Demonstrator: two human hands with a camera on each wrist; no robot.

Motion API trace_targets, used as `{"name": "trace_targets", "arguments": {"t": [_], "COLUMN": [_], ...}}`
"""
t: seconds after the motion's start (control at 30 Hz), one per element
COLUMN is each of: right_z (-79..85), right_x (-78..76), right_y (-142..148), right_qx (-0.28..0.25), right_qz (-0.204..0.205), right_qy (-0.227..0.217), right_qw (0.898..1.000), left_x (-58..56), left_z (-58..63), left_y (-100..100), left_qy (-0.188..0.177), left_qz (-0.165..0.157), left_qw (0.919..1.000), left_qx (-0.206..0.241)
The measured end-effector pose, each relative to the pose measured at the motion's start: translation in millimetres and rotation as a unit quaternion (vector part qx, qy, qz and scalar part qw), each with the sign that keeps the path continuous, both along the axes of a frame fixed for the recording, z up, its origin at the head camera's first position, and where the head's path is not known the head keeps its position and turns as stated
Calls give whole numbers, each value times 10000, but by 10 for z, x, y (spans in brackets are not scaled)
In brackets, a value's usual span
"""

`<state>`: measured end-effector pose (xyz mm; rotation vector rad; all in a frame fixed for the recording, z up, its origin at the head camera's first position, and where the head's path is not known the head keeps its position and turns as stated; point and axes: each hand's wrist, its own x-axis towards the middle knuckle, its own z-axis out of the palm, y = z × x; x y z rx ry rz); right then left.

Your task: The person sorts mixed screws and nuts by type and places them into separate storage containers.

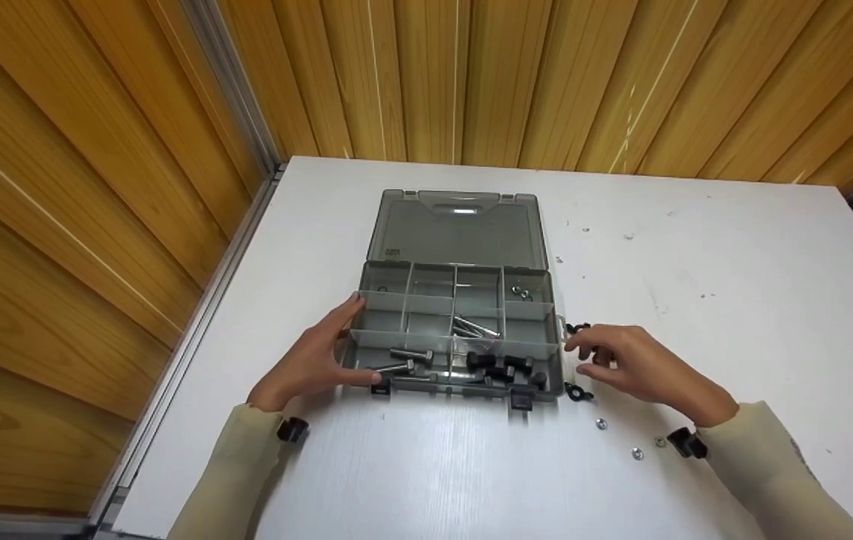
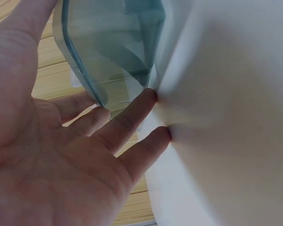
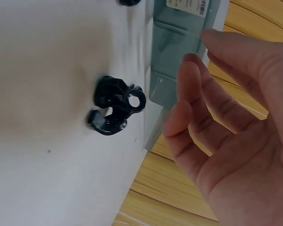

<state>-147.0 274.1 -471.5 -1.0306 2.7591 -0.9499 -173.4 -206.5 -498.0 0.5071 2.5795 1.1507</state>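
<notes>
Box [image 1: 432,285] lies on the table [image 1: 756,315], in front of me, lid [image 1: 464,231] swung back. Left hand [image 1: 310,358]: fingers spread along the box's left side, thumb at the front edge by a latch [image 1: 380,386]; on the wrist view I see two fingertips reaching the tabletop. Right hand [image 1: 640,366]: fingers loosely bent, nothing held, beside the right wall; I cannot tell whether it touches.

Contents, as I read them: steel bolts [image 1: 412,355] front left; black bolts [image 1: 482,361] front right; long screws [image 1: 477,328] in the middle row, third compartment from left; a few small nuts [image 1: 522,293] back right. Outside, black pieces [image 1: 578,391] sit just beside the right wall, near the right hand. Three metal bits [image 1: 638,454] lie loose, front right.
</notes>
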Motion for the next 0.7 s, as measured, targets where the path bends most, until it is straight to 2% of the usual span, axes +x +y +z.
{"name": "trace_targets", "arguments": {"t": [0.1,0.3,0.5,0.7], "right_z": [-49,-135,-183,-210], "right_x": [98,258,352,412], "right_y": [40,116,177,233], "right_qx": [-40,83,152,131], "right_qz": [-17,61,328,346], "right_qy": [-87,-665,-905,-1179], "right_qw": [10000,9977,9952,9923], "left_x": [1,8,4,2], "left_z": [7,16,-3,-16], "left_y": [-4,-4,-6,-3], "left_qy": [-25,31,6,58], "left_qz": [4,7,2,-30], "left_qw": [10000,10000,10000,9999], "left_qx": [15,4,58,89]}}
